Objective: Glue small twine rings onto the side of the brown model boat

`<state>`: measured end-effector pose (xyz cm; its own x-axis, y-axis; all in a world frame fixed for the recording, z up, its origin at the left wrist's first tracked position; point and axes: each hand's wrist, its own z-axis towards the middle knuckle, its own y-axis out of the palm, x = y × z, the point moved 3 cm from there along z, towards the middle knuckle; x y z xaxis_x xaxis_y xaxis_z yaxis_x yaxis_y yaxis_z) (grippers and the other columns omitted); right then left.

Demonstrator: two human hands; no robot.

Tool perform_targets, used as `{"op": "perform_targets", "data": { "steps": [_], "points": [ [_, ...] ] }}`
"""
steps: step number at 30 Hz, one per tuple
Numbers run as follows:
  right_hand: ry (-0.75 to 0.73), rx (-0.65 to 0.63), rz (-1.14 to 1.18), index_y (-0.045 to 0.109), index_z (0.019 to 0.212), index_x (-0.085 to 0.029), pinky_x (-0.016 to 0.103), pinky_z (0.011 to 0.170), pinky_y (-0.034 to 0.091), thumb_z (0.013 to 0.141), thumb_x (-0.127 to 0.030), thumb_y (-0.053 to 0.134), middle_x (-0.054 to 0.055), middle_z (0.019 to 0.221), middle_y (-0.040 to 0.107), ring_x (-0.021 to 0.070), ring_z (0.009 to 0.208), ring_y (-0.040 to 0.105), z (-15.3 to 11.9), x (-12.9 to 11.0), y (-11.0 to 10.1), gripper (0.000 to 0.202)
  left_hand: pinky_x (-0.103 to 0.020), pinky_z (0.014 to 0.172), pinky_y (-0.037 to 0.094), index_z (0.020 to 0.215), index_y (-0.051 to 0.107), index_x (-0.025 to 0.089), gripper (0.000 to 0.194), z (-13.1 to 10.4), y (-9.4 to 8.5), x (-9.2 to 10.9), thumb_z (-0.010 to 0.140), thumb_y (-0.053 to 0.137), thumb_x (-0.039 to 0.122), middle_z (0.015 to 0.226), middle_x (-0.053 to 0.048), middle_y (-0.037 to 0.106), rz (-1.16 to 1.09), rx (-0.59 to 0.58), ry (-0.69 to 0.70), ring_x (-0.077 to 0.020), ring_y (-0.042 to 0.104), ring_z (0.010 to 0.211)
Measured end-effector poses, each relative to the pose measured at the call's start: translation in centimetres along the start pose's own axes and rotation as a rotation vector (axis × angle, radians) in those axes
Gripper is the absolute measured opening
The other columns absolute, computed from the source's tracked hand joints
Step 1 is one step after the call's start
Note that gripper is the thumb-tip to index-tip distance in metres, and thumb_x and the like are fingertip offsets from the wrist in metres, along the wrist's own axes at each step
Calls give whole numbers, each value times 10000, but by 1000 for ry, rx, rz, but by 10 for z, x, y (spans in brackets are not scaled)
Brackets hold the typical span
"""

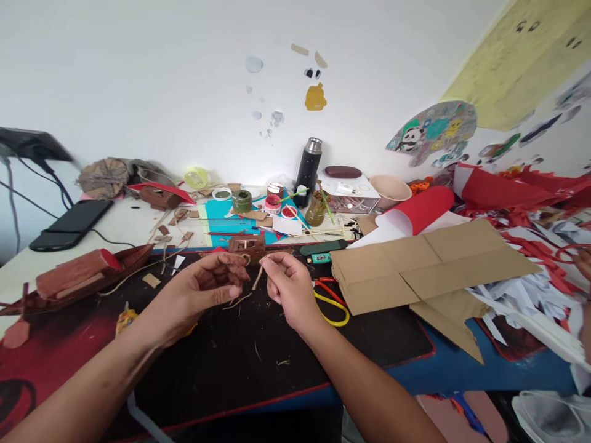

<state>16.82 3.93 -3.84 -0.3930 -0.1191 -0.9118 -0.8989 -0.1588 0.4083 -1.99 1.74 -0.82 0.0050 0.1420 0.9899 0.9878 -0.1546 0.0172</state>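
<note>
Item: thin stick (257,278), pinched at top by right hand (289,286) fingertips; left hand (203,289) grip closed on twine beside it, above black mat (258,351), keeping small parts off cluttered bench (457,369).

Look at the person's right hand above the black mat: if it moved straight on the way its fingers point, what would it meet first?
The right hand points left toward the left hand. It would probably meet that hand's fingertips first; the thin stick it pinches hangs between them. Depth is hard to judge here.
</note>
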Motion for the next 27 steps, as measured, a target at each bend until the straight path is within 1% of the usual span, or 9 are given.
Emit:
{"op": "perform_targets", "data": {
  "steps": [3,5,7,9,12,15,20,23,27],
  "points": [
    [-12,29,29,696,919,-221,226,394,257,845,-551,870,-106,562,459,73,428,336,1,-2,1,380,-425,924,638,1180,720,244,572,1,2,-5,700,960,440,1119,-88,807,35,15,16,-294,762,1070],
    [-18,37,56,699,916,-219,222,390,252,836,-547,881,-109,556,451,69,424,326,0,-4,4,383,-447,932,640,1198,717,238,535,2,5,-3,758,913,473,1128,-88,803,162,14,72,-291,762,1049],
    [-21,31,75,699,906,-215,214,387,244,830,-541,892,-112,548,452,63,419,320,-1,-6,7,387,-451,924,637,1195,717,238,469,1,8,2,826,852,494,1102,-75,799,304,39,160,-279,759,1003],
    [-23,31,94,699,901,-209,206,386,232,823,-534,900,-112,554,467,58,419,320,-2,-7,10,390,-428,894,634,1174,721,245,391,-3,11,9,878,806,485,1045,-52,795,398,77,259,-258,755,939],
    [-26,39,116,701,907,-203,196,385,215,818,-517,907,-115,555,476,53,420,323,-4,-9,13,387,-382,842,632,1123,740,260,289,-8,15,18,913,790,451,977,-28,796,464,108,386,-241,755,880],
    [-27,39,120,706,915,-200,194,383,206,824,-501,903,-123,536,462,55,417,324,-6,-9,15,371,-352,810,629,1074,764,272,201,-11,17,23,932,782,414,967,-25,814,519,120,475,-237,767,875],
    [-16,37,117,695,909,-203,194,376,205,815,-492,898,-122,538,472,59,415,340,-7,-11,18,366,-342,836,610,977,785,289,69,-12,19,31,957,747,344,950,-11,825,578,136,605,-225,772,886],
    [-11,29,119,684,906,-203,192,374,211,819,-492,893,-126,531,472,56,409,334,-8,-10,19,368,-348,815,599,933,785,287,94,-11,18,32,948,756,375,926,-17,818,537,149,564,-230,759,861],
    [-16,3,134,683,915,-201,191,372,207,828,-510,898,-127,522,471,54,401,329,-9,-9,21,386,-371,860,603,936,809,265,234,-6,13,25,889,837,493,974,-47,823,337,159,388,-254,753,913]
  ]
}}
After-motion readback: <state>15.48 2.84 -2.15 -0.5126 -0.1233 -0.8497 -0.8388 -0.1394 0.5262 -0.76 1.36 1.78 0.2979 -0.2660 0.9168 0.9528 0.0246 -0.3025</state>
